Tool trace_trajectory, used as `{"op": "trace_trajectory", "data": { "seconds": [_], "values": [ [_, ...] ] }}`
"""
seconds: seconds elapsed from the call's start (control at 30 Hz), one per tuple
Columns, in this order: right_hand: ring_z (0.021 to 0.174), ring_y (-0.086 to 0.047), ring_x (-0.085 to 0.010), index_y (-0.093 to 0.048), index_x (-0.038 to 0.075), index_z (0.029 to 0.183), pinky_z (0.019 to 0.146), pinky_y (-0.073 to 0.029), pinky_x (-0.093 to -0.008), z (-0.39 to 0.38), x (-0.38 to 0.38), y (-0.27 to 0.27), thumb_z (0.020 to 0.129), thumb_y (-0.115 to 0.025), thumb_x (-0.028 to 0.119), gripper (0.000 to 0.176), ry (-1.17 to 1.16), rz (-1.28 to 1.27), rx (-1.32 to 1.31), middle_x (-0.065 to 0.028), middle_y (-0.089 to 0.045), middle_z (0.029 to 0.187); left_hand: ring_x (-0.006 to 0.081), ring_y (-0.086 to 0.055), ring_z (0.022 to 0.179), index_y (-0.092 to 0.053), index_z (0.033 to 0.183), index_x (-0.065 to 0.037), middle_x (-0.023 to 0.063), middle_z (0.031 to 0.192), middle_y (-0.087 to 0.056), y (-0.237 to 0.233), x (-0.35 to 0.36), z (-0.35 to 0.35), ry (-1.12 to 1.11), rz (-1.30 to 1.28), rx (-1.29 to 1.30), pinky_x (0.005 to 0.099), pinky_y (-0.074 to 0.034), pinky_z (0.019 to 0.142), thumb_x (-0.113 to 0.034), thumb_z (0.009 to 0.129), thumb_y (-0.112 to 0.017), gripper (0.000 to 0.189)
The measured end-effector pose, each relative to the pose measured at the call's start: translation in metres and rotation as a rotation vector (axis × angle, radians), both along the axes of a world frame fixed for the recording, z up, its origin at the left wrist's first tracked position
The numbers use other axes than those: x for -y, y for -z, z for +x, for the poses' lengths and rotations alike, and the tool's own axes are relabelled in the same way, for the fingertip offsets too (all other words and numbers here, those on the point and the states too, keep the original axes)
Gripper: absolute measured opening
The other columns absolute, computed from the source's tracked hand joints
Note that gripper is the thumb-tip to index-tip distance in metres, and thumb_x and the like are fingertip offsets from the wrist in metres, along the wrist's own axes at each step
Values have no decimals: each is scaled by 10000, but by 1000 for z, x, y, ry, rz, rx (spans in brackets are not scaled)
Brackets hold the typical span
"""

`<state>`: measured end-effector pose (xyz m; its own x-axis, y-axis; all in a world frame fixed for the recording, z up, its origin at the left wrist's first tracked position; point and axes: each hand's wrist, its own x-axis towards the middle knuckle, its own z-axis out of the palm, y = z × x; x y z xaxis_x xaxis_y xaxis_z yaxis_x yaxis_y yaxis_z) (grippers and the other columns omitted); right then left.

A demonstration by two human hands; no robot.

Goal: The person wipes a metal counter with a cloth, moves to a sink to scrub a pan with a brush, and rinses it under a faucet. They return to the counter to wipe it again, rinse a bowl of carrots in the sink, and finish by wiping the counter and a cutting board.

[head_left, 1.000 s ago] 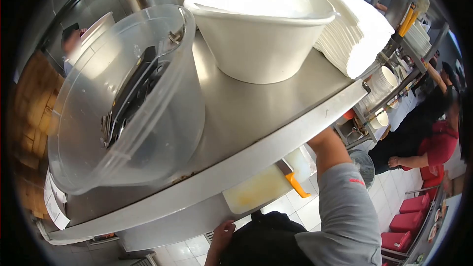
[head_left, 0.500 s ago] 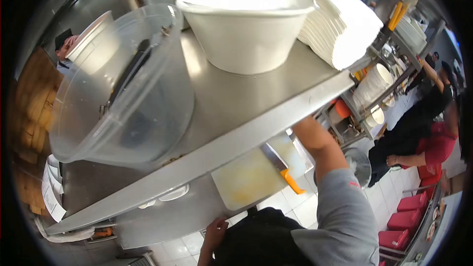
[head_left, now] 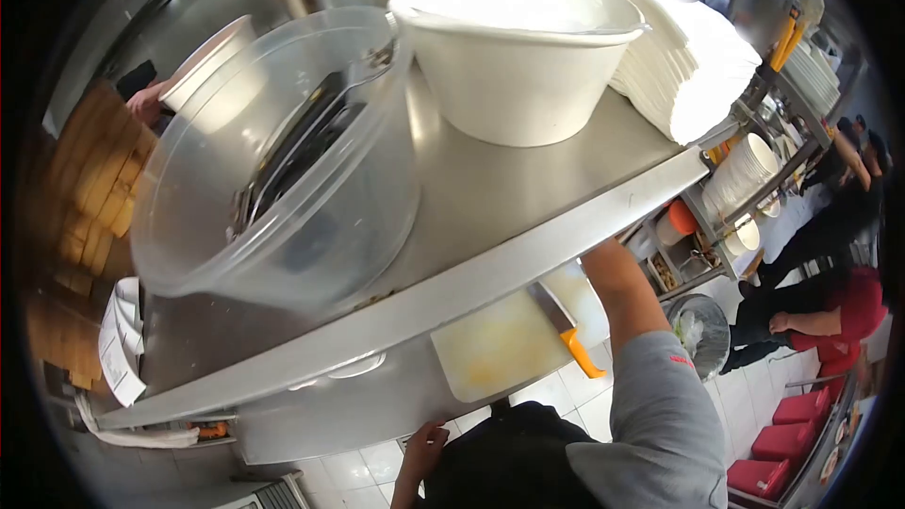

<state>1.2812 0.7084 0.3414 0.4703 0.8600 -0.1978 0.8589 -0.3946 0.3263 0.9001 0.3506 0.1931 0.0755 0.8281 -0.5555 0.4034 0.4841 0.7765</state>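
Note:
My left hand (head_left: 426, 446) hangs low by the front edge of the lower steel counter (head_left: 344, 415), beside my black apron. Its fingers are curled in and nothing shows in them. My right forearm (head_left: 622, 292) reaches in under the raised steel shelf (head_left: 528, 184), whose edge hides the hand, so what it touches cannot be seen. Just left of that forearm, a knife with an orange handle (head_left: 583, 355) lies on a white, yellow-stained cutting board (head_left: 495, 344), its handle jutting past the near edge.
The shelf holds a clear plastic tub (head_left: 377, 217) with dark-handled utensils (head_left: 302, 146), a large white paper bowl (head_left: 528, 85) and stacked white containers (head_left: 679, 66). Paper slips (head_left: 123, 344) hang at its left end. Co-workers, including one in a red shirt (head_left: 853, 306), stand at right near a bin (head_left: 699, 330).
The view has shifted slightly, so the shelf and its items sit further right. My right arm still reaches under the shelf, and my left hand stays low by the counter edge.

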Motion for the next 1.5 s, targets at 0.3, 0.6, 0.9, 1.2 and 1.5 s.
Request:
{"op": "trace_trajectory", "data": {
  "seconds": [0.3,0.6,0.9,1.2,1.5],
  "values": [
    [1000,-614,-416,-574,34,1218,830,-515,-479,35,15,64,830,-558,149,406,-597,500,-561,-256,-644,1075,182,-662,905,-580,1202,20,127,1007,-689,-56,-10,-15,-38,125,43,306,-540,758,-198,946,-612,338],
    [1112,-532,-436,-575,25,1166,909,-460,-505,-118,173,90,800,-547,39,367,-754,841,-912,-232,-579,1198,159,-649,918,-584,1192,17,93,982,-679,-41,26,-75,-52,202,34,293,-526,787,-219,959,-606,333],
    [1173,-493,-414,-577,-2,1159,1002,-402,-480,-239,250,87,825,-512,-4,340,-662,321,-1249,-203,-540,1256,174,-658,895,-588,1190,-2,111,1010,-691,-58,114,-234,-426,352,179,302,-526,768,-165,955,-589,287],
    [1383,-203,-522,-430,40,1395,1107,-242,-570,-413,341,124,854,-659,308,645,-996,193,-944,-322,-197,1509,188,-619,1032,-538,1262,14,137,1147,-633,-154,192,-423,-853,662,3,318,-538,792,-289,992,-533,406],
    [1381,-123,-577,-352,34,1454,1097,-149,-653,-520,371,178,870,-589,501,784,-1227,250,-654,-377,-113,1506,240,-420,1291,-296,1463,-6,175,1425,-404,-271,59,-505,-774,1344,-233,385,-325,1078,-166,928,-621,646]
  ]
}}
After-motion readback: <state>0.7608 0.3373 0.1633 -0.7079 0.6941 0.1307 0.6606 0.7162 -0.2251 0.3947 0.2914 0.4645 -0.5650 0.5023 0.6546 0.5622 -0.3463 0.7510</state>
